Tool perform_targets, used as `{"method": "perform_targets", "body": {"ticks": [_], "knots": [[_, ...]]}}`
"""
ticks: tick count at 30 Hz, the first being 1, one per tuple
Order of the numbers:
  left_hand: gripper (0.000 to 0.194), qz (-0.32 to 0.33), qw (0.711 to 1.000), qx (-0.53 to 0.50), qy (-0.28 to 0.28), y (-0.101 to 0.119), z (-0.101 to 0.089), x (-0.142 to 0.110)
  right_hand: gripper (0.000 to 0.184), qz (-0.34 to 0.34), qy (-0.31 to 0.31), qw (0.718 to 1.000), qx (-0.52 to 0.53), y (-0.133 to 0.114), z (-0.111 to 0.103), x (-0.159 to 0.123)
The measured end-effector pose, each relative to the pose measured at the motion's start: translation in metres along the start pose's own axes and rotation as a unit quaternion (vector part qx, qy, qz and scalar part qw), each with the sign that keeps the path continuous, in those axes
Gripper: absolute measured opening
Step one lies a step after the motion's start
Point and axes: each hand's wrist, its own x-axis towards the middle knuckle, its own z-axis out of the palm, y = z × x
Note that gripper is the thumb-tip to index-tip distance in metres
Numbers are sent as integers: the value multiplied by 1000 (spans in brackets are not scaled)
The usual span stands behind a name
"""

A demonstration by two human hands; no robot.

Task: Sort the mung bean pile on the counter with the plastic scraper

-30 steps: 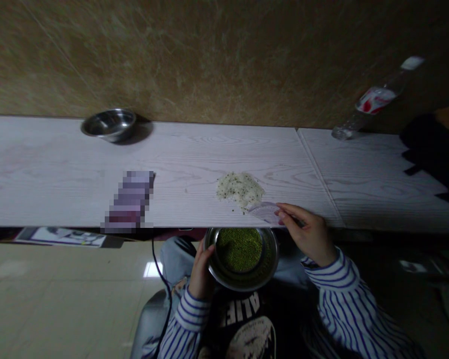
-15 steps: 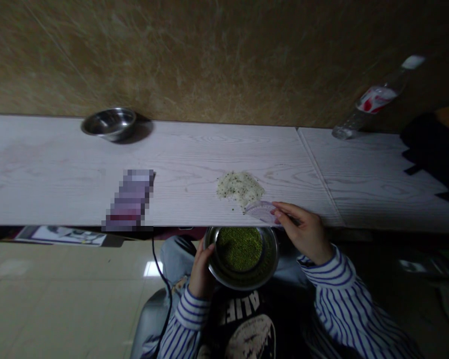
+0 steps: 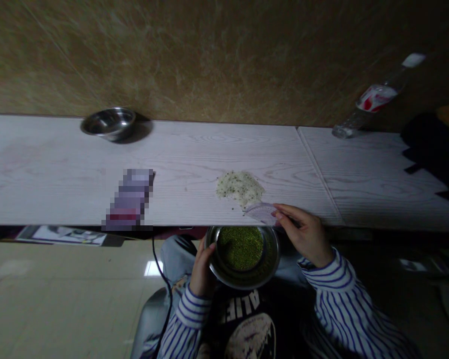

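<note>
My left hand (image 3: 202,267) grips the left rim of a steel bowl (image 3: 273,257), its thumb over the edge. Inside lie many small green beans (image 3: 241,247), which look like mung beans. The bowl is just below the table's front edge, over my lap. Between the thumb and fingers of my right hand (image 3: 307,232) is a clear, purplish protractor (image 3: 262,213), held low at the table near its front edge. The protractor's far side touches or nearly touches a pile of white grains (image 3: 241,188), like rice, mixed with dark green specks.
A second steel bowl (image 3: 109,123) stands at the back left of the white table (image 3: 187,159). A blurred-out flat object (image 3: 129,199) lies left of the pile. A plastic bottle (image 3: 374,99) stands at the back right, near a dark item (image 3: 430,149). A cable (image 3: 166,284) hangs at the left.
Almost nothing differs. The protractor and my right hand have shifted very slightly; the grain pile looks the same, and my left hand still holds the bowl.
</note>
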Motion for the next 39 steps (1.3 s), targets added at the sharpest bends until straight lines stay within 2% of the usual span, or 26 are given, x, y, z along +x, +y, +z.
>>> {"method": "perform_targets", "body": {"ticks": [8,18,28,39], "knots": [[45,-6,1000,-13,0,4,4,-4,28,-1,-6,1000,5,0,4,-1],[46,-1,1000,4,7,-2,-4,0,28,6,8,1000,-9,1,-1,0],[46,-3,1000,-2,5,2,-2,-3,28,-8,-20,1000,0,-2,7,1],[46,0,1000,-1,2,1,-1,-2,30,18,18,1000,-16,3,-4,1]]}}
